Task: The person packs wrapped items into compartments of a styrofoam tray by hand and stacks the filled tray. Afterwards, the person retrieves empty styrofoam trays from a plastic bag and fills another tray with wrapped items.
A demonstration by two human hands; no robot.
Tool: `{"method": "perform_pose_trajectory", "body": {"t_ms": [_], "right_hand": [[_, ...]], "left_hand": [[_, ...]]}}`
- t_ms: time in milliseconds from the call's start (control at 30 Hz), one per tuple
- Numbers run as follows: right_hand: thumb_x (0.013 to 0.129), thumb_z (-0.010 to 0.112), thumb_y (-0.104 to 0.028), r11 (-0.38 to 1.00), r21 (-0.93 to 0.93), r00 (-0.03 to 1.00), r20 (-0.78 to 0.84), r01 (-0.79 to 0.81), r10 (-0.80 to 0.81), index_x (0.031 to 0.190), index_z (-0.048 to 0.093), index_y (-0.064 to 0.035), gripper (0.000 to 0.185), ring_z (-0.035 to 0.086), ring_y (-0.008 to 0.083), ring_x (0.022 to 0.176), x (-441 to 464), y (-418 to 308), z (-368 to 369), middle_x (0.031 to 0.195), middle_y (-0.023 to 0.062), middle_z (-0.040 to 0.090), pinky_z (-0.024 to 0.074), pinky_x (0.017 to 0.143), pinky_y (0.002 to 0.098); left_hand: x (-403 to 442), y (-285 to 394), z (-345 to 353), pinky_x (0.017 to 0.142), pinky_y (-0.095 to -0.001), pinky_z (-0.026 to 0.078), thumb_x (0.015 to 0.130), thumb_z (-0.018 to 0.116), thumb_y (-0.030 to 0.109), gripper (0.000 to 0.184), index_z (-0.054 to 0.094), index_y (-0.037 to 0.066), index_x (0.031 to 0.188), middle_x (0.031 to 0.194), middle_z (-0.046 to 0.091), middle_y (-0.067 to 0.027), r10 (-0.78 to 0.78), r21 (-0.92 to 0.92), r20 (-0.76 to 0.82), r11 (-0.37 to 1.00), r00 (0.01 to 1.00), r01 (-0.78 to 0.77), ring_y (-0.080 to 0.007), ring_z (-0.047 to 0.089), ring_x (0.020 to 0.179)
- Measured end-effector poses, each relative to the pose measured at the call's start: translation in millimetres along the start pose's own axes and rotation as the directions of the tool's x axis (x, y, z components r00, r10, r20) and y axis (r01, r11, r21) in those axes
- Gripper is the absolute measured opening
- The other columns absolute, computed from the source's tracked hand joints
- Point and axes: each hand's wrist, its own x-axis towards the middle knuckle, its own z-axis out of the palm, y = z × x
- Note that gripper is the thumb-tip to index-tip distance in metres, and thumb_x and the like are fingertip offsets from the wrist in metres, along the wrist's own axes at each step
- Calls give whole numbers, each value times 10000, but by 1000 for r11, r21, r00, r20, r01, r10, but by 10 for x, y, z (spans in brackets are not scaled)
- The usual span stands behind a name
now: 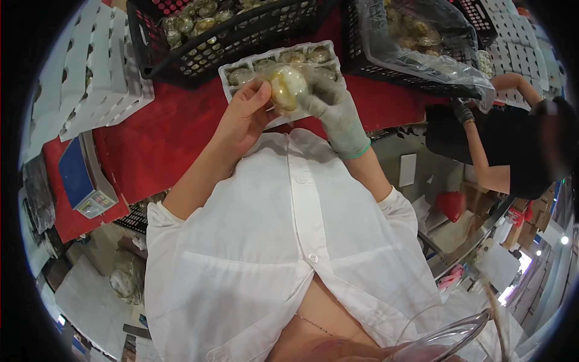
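My bare left hand (250, 108) pinches a round, shiny, gold-and-whitish object in clear wrapping (288, 87) between thumb and fingers. On the object's other side is my right hand (335, 108), in a pale grey knitted glove with a green cuff. Its fingers are blurred, and I cannot tell whether they grip the object or only touch it. Under and behind both hands lies a white compartment tray (227, 73). Several similar wrapped round things (291, 57) sit in its far compartments; my hands and the held object hide part of the near side.
A black perforated crate (181, 69) with several wrapped pieces stands behind the tray. Another black crate (386, 75), lined with clear plastic, is to its right. White trays (96, 78) are stacked at left, near a blue-topped scale (81, 175). A person in black (482, 139) works at right.
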Motion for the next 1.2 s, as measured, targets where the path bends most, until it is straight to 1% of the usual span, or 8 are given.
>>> {"method": "perform_pose_trajectory", "body": {"t_ms": [400, 533, 667, 733, 867, 1033, 1100, 1200], "right_hand": [[971, 501, -181, 964, -234, 967, 186, -130, 176, 1082, 636, 68, 304, 626, 148, 800, 50, 184, 280, 928, 125, 685, 511, 738, 277], [946, 538, -228, 956, -257, 950, 239, -138, 202, 1147, 602, 67, 363, 627, 159, 865, 119, 212, 460, 978, 121, 677, 508, 789, 293], [868, 641, -278, 969, -191, 875, 427, -158, 227, 1289, 489, 57, 560, 595, 177, 1019, 107, 186, 747, 1159, 118, 599, 483, 916, 333], [826, 662, -118, 921, -390, 921, 352, -18, 167, 1270, 515, 25, 489, 577, 176, 1067, 100, 273, 829, 1165, 105, 605, 464, 963, 318], [784, 692, -87, 953, -274, 922, 318, -133, 220, 1220, 540, 44, 479, 600, 150, 989, 106, 125, 796, 1092, 98, 627, 493, 896, 291], [756, 695, -48, 968, -250, 941, 316, -36, 116, 1224, 540, 48, 502, 610, 153, 958, 48, 306, 523, 1069, 101, 635, 510, 863, 292], [745, 698, -36, 974, -226, 948, 301, -30, 99, 1231, 536, 49, 519, 611, 155, 963, -11, 307, 442, 1073, 103, 635, 510, 867, 292], [725, 713, -38, 977, -187, 955, 257, -102, 149, 1236, 531, 53, 549, 599, 156, 991, -89, 307, 296, 1096, 98, 626, 496, 889, 290]], "left_hand": [[-394, 26, -743, 826, -400, 555, 1010, 441, 292, 372, 490, 57, 1294, 1162, 622, -96, -39, -328, -4, 944, 999, 36, -242, 638, 966], [-716, 163, -696, 784, -378, 559, 1013, 434, 295, 382, 482, 54, 1305, 1161, 612, -98, 91, -337, -210, 928, 973, -159, -235, 656, 851], [-797, 128, -780, 746, -299, 535, 1001, 487, 236, 304, 568, 41, 1219, 1062, 598, -62, 333, 212, -116, 929, 936, -304, -143, 608, 887], [-784, 49, -759, 779, -273, 503, 973, 551, 176, 247, 594, 32, 1169, 990, 573, -29, 553, 640, -19, 647, 833, -415, -109, 571, 912], [-765, 114, -490, 785, -238, 454, 939, 606, 130, 153, 634, 19, 1042, 960, 565, 4, 594, 406, -240, 780, 768, -476, -84, 547, 855], [-597, 5, -682, 800, -230, 457, 926, 619, 114, 153, 619, 41, 1061, 954, 602, 2, 379, 306, -126, 894, 917, -327, -63, 538, 836], [-484, -56, -637, 772, -224, 452, 916, 633, 111, 113, 620, 47, 1008, 915, 602, 17, 266, -37, -68, 963, 962, -269, -53, 528, 820], [-329, -155, -437, 745, -216, 449, 903, 640, 90, 61, 621, 43, 938, 869, 602, 25, 340, 131, -227, 939, 913, -317, -51, 522, 793]]}}
